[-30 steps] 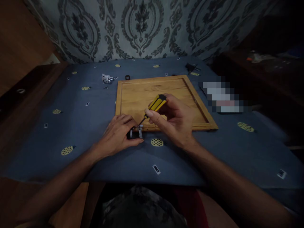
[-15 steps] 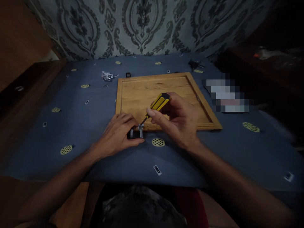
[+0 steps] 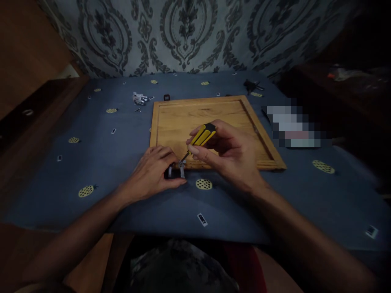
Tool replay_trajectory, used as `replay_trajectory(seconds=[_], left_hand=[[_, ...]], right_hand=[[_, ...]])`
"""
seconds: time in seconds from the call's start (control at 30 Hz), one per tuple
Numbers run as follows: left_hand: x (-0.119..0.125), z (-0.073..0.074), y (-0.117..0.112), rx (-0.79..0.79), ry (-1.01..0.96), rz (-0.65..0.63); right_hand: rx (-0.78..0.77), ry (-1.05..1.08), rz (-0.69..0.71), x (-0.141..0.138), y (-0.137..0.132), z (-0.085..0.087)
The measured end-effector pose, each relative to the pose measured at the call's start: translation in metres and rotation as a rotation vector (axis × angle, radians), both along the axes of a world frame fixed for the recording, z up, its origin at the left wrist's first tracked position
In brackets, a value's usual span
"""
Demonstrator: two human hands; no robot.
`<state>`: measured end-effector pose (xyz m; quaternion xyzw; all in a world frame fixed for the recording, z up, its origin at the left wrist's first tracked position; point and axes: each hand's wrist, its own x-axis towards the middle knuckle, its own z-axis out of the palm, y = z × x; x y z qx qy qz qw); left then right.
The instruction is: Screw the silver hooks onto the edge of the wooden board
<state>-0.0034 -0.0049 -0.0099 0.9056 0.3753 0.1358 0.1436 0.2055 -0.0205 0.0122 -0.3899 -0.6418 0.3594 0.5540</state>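
My right hand [image 3: 227, 154] is closed round a screwdriver with a yellow and black handle [image 3: 204, 135]. Its thin shaft slants down to the left and its tip meets a small metal bracket [image 3: 180, 168] at the near edge of a square wooden panel [image 3: 207, 122]. My left hand [image 3: 151, 173] rests on the blue cloth and pinches that bracket, thumb below and fingers curled over it. Part of the bracket is hidden under those fingers.
A blue cloth [image 3: 100, 162] with yellow round prints covers the table. Small metal fittings [image 3: 139, 98] lie at the back left, a dark tool [image 3: 252, 85] at the back right. A blurred patch [image 3: 293, 126] sits right of the panel. Patterned wallpaper stands behind.
My right hand has turned the screwdriver handle slightly, fingers shifting round it. The left hand and the bracket have stayed where they were. The view has drifted a little.
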Motion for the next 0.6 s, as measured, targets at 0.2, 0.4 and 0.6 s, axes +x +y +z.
replay_trajectory(seconds=[0.2,0.4,0.6], left_hand=[[0.000,-0.001,-0.001,0.012,-0.004,0.000],[-0.001,-0.003,0.000,0.019,-0.012,-0.007],[-0.002,-0.005,0.000,0.025,-0.019,-0.011]], right_hand=[[-0.004,-0.048,0.050,0.004,0.001,0.000],[0.056,-0.053,-0.073,-0.003,0.004,-0.009],[0.167,-0.034,-0.228,-0.007,-0.003,-0.011]])
